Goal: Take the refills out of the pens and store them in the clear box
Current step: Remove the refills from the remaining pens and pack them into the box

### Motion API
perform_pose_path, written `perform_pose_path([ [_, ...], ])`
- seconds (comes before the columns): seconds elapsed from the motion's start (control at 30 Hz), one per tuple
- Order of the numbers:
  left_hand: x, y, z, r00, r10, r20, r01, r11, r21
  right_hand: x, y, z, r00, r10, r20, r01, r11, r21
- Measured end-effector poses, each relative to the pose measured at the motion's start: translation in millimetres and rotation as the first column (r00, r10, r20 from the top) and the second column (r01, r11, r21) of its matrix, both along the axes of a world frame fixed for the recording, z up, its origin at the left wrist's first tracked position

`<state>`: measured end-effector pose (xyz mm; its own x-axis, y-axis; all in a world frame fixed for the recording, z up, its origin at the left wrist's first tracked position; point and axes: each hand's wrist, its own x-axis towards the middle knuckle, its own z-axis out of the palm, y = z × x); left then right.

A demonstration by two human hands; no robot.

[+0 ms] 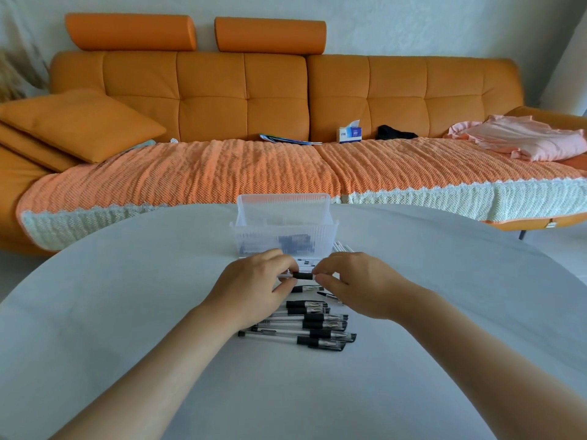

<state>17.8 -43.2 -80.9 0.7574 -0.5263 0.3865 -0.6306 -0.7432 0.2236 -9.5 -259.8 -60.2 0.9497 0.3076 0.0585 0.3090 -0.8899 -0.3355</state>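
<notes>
So, both my hands are up near the middle of the white table point(127, 312), pinching one pen point(304, 275) between them; my left hand point(254, 282) has its fingers and thumb curled round the clear barrel end, and my right hand point(355, 281) pinches the other end, with the black grip part showing in the gap between the two; the pen lies crosswise, and I can't tell whether it's touching the table. Closer to me, right under my hands, sits the pile of pens point(311, 325), a loose stack of clear barrels with black caps and grips, mostly lying left to right; one stray pen point(330, 295) lies at an angle under my right hand. Just past my fingers is the clear box point(282, 239), standing on the table with its lid point(282, 206) flipped up at the back; something dark shows through its ribbed front wall, too blurry to say what; some clear tubes point(343, 247) poke out beside the box's right side. Behind the table is an orange sofa point(209, 90) with a ribbed orange blanket point(222, 173) over the seat; on it there's a tissue box point(349, 134), a pink cloth point(524, 138) bunched at the right end, and an orange cushion point(79, 125) on the left.
</notes>
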Motion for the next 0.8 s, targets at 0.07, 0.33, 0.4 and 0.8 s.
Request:
perform_pose_path([
  [0.07,-1.3,-0.6,0.2,1.0,-0.007,0.021,0.007,1.0,-0.001,-0.1,2.2,0.4,0.999,0.029,0.031,-0.026,0.996,-0.091],
  [0.33,-1.5,-2.2,2.3,1.0,0.001,0.017,-0.001,1.0,-0.028,2.9,5.7,0.8,0.996,0.002,0.085,0.007,0.994,-0.112],
  [0.4,-1.2,-3.4,1.5,1.0,-0.004,0.01,0.005,1.0,-0.026,3.3,5.7,1.1,0.993,-0.024,0.117,0.036,0.995,-0.093],
  [0.8,-1.7,-2.9,1.2,0.999,0.022,-0.024,-0.021,1.0,0.016,4.5,2.4,-0.5,0.993,-0.043,0.114,0.046,0.999,-0.018],
])
